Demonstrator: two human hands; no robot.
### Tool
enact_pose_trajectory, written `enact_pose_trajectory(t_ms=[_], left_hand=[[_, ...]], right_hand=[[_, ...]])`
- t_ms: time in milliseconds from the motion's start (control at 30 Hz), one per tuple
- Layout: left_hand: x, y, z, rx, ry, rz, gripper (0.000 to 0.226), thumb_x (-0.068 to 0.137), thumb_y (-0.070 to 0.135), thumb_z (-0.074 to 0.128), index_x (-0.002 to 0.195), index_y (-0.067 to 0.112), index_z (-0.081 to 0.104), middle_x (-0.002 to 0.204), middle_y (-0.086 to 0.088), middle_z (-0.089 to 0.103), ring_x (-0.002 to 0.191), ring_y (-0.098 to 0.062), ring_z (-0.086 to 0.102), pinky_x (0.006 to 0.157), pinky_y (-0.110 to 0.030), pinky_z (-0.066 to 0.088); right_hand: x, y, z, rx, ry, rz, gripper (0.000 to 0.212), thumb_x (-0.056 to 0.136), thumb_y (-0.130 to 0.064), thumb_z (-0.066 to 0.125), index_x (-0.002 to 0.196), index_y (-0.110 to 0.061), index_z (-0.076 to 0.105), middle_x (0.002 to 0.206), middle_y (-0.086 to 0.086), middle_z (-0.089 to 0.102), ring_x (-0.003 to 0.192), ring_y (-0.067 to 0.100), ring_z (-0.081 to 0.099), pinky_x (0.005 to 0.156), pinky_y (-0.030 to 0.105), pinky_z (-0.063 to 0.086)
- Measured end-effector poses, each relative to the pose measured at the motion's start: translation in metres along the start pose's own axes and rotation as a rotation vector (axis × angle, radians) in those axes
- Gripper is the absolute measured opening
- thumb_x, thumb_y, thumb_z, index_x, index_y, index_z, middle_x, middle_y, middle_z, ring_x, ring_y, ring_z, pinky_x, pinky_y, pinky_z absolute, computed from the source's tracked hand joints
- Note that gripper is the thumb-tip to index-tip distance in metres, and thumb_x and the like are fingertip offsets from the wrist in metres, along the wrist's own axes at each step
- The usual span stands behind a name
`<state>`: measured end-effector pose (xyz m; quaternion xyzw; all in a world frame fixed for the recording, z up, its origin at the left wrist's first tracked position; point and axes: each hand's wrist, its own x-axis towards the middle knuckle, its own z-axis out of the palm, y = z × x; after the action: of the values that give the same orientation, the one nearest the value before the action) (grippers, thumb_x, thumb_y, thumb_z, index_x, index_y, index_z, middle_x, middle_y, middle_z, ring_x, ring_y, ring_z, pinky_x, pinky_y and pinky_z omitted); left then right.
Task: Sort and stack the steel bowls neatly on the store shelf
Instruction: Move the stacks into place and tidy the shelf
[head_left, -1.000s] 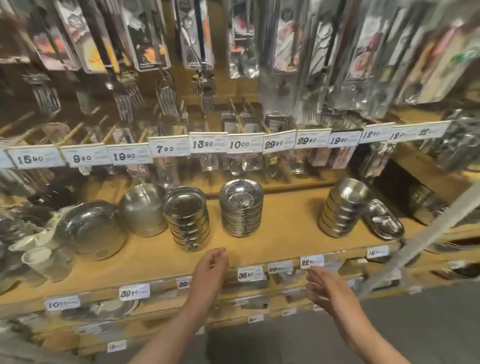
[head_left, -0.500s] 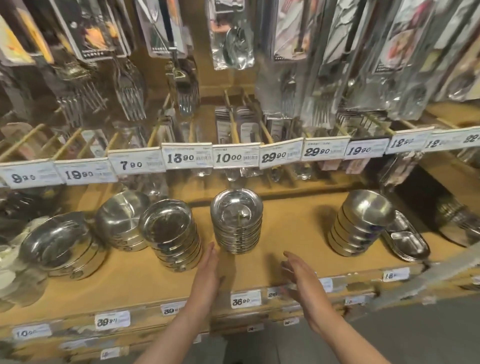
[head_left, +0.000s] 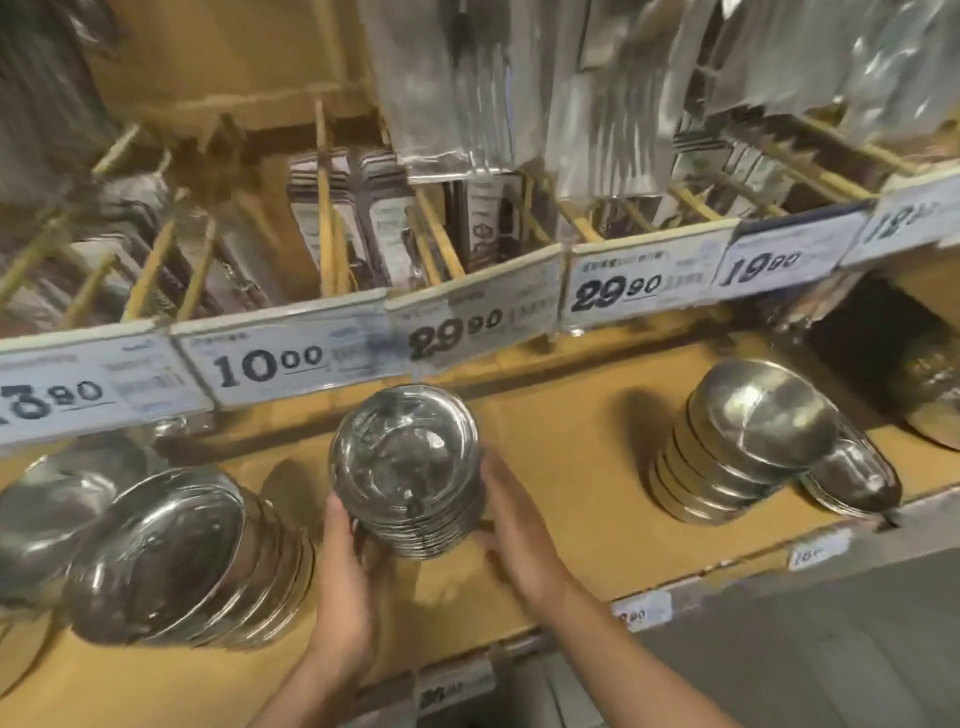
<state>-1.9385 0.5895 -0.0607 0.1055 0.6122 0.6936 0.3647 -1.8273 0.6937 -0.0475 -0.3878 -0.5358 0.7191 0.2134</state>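
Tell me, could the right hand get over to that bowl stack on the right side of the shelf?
Probably yes, once it lets go. The right hand now holds the middle stack together with the left hand. Bare shelf lies between it and the right stack, with nothing in the way.

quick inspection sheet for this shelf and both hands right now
surface: wooden shelf, bare patch right of centre
job's things: middle bowl stack held from both sides; left bowl stack leaning; right bowl stack upright
clutter: small tray against right stack
hands: left hand and right hand grip the middle stack
cables: nothing seen
surroundings: price tags, packaged cutlery hanging above
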Motion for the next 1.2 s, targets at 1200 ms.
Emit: enact_pose_trajectory(t_ms=[1200], left_hand=[[-0.069,-0.089,0.236,0.115,-0.134,-0.156,0.032,0.106,0.039,0.041,0.123,0.031,0.067,0.126,0.006,0.070,0.122,-0.021,0.063,0.098,-0.039,0.051]], right_hand=[[-0.078,0.011,-0.299,0.090,0.392,0.117,0.027,0.105,-0.037,0.044,0.119,-0.039,0.067,0.133,-0.005,0.065,0.127,0.017,0.058,0.098,0.043,0.053]])
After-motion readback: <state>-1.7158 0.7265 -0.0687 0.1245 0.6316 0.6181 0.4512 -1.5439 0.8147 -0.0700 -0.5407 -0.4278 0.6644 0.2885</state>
